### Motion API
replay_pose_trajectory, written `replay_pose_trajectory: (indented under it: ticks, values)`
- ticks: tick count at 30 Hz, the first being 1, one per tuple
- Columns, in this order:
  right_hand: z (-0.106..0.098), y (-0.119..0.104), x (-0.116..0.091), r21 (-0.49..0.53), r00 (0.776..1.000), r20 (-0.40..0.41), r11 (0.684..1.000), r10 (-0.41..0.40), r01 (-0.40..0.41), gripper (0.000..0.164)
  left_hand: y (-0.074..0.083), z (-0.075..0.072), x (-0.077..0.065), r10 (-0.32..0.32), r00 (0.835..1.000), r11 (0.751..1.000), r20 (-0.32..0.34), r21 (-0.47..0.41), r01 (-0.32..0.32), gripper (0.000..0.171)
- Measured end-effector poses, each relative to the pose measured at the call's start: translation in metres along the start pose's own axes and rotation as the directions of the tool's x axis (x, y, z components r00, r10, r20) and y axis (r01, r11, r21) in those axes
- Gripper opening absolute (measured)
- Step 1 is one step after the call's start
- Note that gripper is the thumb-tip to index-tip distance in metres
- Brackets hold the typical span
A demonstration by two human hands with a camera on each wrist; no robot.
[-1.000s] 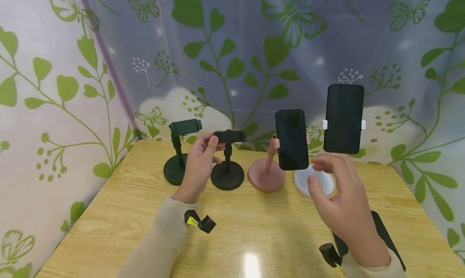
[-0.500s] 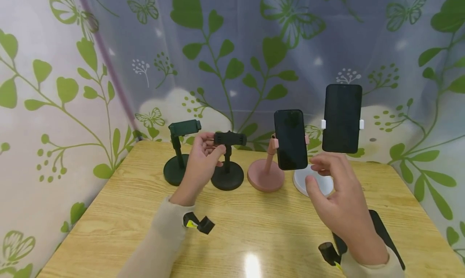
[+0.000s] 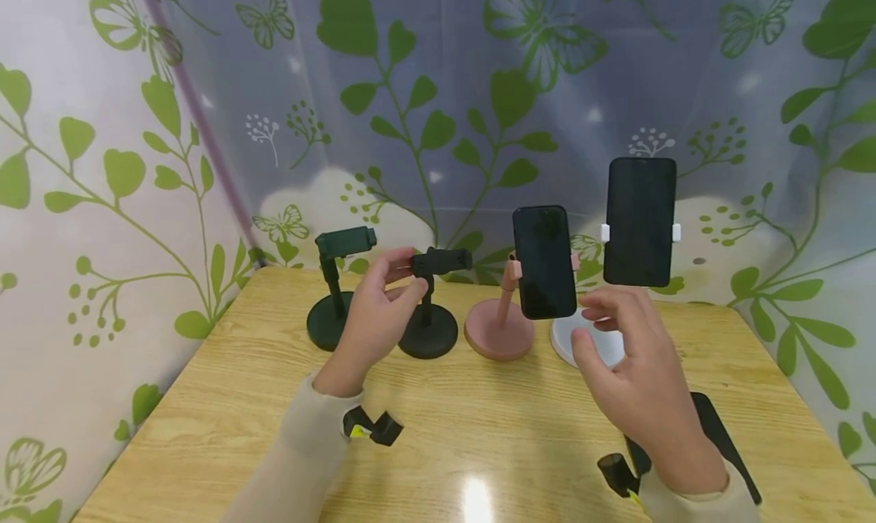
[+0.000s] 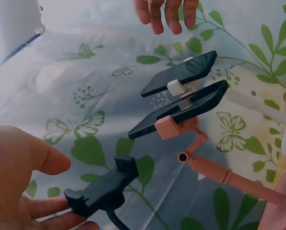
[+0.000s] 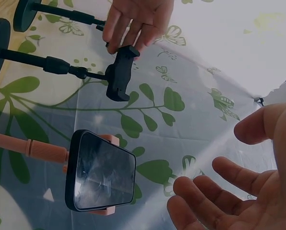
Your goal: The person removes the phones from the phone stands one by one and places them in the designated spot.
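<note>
Nearest the wearer, a dark slab [image 3: 718, 432] lies flat on the worktop [image 3: 513, 432], partly covered by the right wrist. The right hand [image 3: 639, 371] is raised above the worktop; its fingers are loosely curved, thumb apart, and hold nothing. The white stand [image 3: 561, 337] is just beyond it.

The left hand [image 3: 383, 302] is raised to the black clamp [image 3: 443, 262] at the top of the black stand [image 3: 429, 333]. Its fingers are extended, with the thumb clear of the clamp; no grip is formed. The fingertips appear to touch the clamp's left end, though the dim wrist views do not confirm how firmly.

Governing relation: the clamp lies immediately to the right of the left fingers. Its long axis runs left to right, almost level, with the left end at the fingertips. The left hand is the nearer; the right hand is well apart, to the right past the pink stand [image 3: 505, 310].

The green stand [image 3: 332, 276] is left of the black stand. The pink stand carries one phone [image 3: 544, 263], upright; the white stand carries a taller-set phone [image 3: 640, 223], also upright. A leaf-patterned cloth [image 3: 411, 150] hangs behind the row.
</note>
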State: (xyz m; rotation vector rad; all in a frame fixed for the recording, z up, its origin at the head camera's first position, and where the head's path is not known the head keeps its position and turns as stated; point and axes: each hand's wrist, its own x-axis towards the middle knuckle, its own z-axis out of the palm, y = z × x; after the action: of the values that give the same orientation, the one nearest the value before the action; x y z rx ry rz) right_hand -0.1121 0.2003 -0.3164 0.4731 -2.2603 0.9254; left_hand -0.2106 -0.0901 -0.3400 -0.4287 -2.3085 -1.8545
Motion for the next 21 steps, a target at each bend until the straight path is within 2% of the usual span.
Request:
replay_pose_trajectory:
  ticks: [2,7,10,13,16,19,21]
  values:
    - [0.0,0.0,0.0,-0.002,1.0,0.002,1.0,0.002,-0.002,0.034,0.002,0.0,-0.002,0.037,0.999,0.999,0.001,0.009,-0.037,0.047]
    - [0.0,0.0,0.0,-0.005,1.0,-0.001,1.0,-0.003,0.003,0.034,0.005,0.001,-0.007,0.123,0.992,0.986,-0.007,0.118,-0.121,0.047]
    - [0.0,0.0,0.0,-0.006,1.0,-0.002,1.0,-0.007,0.007,0.033,0.007,0.002,-0.01,0.202,0.979,0.966,-0.03,0.171,-0.194,0.048]
    - [0.0,0.0,0.0,-0.007,1.0,-0.002,1.0,-0.004,0.004,0.033,0.008,0.003,-0.012,0.325,0.945,0.93,-0.045,0.198,-0.31,0.047]
    - [0.0,0.0,0.0,-0.006,1.0,-0.002,1.0,0.001,-0.001,0.033,0.011,0.006,-0.014,0.453,0.891,0.878,-0.031,0.187,-0.44,0.045]
    - [-0.001,0.0,0.0,0.001,1.0,-0.003,1.0,-0.001,0.001,0.033,0.013,0.008,-0.017,0.543,0.839,0.831,0.016,0.136,-0.54,0.044]
    - [-0.001,0.0,0.0,0.005,1.0,-0.005,1.0,-0.006,0.006,0.034,0.013,0.009,-0.018,0.574,0.816,0.81,0.068,0.102,-0.578,0.044]
